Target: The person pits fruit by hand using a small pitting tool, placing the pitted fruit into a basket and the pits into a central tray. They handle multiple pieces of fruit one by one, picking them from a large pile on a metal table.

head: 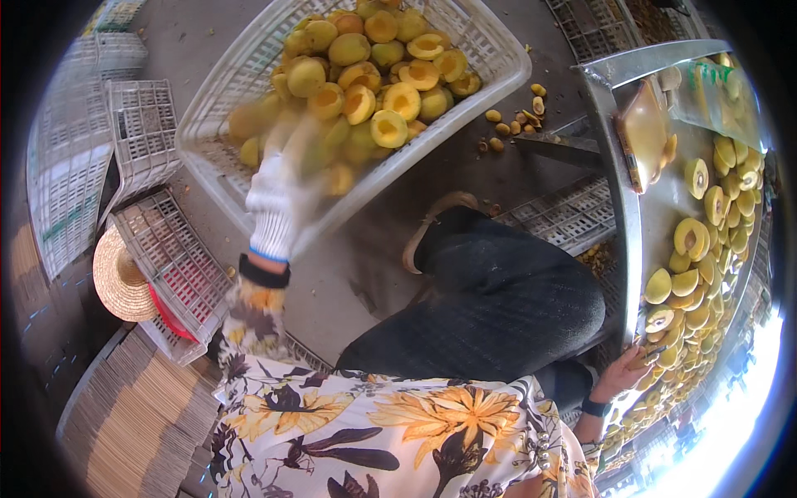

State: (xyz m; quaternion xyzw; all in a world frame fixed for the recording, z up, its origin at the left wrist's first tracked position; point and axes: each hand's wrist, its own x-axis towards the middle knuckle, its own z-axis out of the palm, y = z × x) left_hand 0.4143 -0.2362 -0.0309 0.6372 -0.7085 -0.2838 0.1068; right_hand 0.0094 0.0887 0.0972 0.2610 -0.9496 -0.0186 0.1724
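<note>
My left hand [280, 162], in a white knit glove, is over the near left side of a white plastic crate [218, 62]. It is blurred, so its fingers and anything in them cannot be made out. Pitted yellow stone-fruit halves [398, 103], probably peaches, are heaped in that crate, their hollows showing on several. At the far right my bare right hand [622, 376] holds a small thin tool [654, 355], its exact kind unclear. That hand is by the edge of a metal-framed table [629, 267], near many cut fruit halves [691, 286], a few with stones still inside.
Fruit stones [517, 124] lie on the floor beside the crate. A slatted crate [560, 218] with scraps is under the table. To the left are stacked crates [143, 131], a straw hat [124, 274] and a ridged stack [137, 417]. My bent leg [485, 299] is between crate and table.
</note>
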